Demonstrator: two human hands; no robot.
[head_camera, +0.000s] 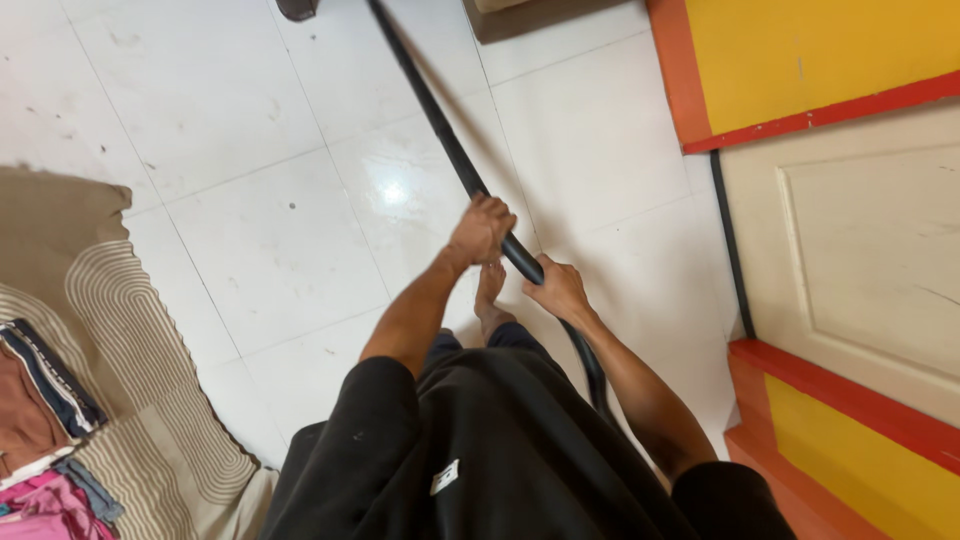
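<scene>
A long black pole runs from the top of the view down past my body. My left hand is wrapped around it higher up. Just below, my right hand grips the same pole, which continues down beside my right forearm. The pole's far end meets a dark head at the top edge, mostly cut off. My bare foot stands on the white tiled floor under my hands. I wear black clothes.
A beige patterned mat with folded clothes lies at the left. A cream door with orange and yellow panels stands at the right. A dark furniture base sits at the top.
</scene>
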